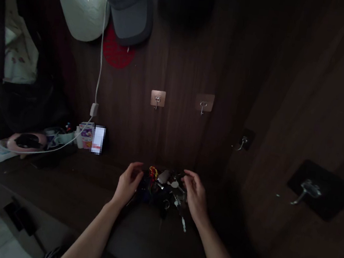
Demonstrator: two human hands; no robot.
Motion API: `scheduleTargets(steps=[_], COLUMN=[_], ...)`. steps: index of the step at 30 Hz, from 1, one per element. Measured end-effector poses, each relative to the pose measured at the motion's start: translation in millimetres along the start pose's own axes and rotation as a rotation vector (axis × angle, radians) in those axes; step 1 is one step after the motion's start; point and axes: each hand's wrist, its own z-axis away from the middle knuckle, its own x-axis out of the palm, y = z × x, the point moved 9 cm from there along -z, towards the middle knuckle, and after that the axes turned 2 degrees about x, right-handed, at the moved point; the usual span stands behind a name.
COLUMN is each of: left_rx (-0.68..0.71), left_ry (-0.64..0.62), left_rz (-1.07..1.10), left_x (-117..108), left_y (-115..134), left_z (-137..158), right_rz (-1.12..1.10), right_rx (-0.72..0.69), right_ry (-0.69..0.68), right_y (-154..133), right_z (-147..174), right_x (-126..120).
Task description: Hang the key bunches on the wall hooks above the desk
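Note:
A dark heap of keys and key rings [175, 184] lies on the brown wooden shelf in front of me, with a red and yellow cord [153, 173] and a greyish oval fob [163, 176] among them. One long silver key [183, 224] sticks out toward me. My left hand [128, 184] is at the heap's left side, fingers curved and thumb apart from the index finger. On the opposite side, my right hand [194, 194] is cupped likewise, its thumb close to the keys. Shadow hides some fingertips, so contact is unclear.
Adhesive hooks [157, 99] are on the back wall and on the right wall [310, 189]. Caps [129, 17] hang above left. A white cable [100, 64] runs down to the shelf, near small boxes [85, 134] and a pink round object [27, 144].

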Motion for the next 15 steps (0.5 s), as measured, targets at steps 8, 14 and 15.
scheduleTargets(steps=[8, 14, 15], left_rx=[-0.259, -0.079, -0.047], left_ry=[-0.433, -0.483, -0.490], left_rz=[0.712, 0.783, 0.792], left_x=[53, 38, 38], left_y=[23, 75, 81], left_z=[22, -2, -8], right_rz=[-0.842, -0.770, -0.747], right_rx=[0.187, 0.138, 0.141], right_ry=[-0.355, -0.487, -0.474], right_y=[-58, -71, -70], right_z=[23, 29, 26], right_x=[9, 12, 11])
